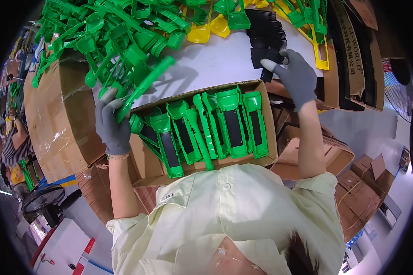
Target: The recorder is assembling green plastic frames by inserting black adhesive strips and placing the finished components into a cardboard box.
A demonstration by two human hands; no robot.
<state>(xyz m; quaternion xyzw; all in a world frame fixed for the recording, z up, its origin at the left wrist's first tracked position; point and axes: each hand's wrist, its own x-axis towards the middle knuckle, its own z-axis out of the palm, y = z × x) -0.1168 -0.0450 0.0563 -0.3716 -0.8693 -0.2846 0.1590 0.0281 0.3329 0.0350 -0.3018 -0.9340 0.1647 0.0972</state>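
Note:
My left hand (112, 123), in a grey glove, grips a long green plastic shell (144, 87) above the left end of an open cardboard box (144, 162). In the box lie several green shells (231, 121) side by side, each with a black strip in it. My right hand (298, 75), also in a grey glove, reaches past the box's far right corner. Its fingers pinch at a pile of black strips (266, 32) on the white table (215, 64).
A big heap of green plastic parts (110, 36) covers the table's far left, with yellow parts (209, 30) behind. Cardboard boxes (358, 46) stand to the right and on the floor (362, 188). A fan (43, 199) and another person (13, 142) are at the left.

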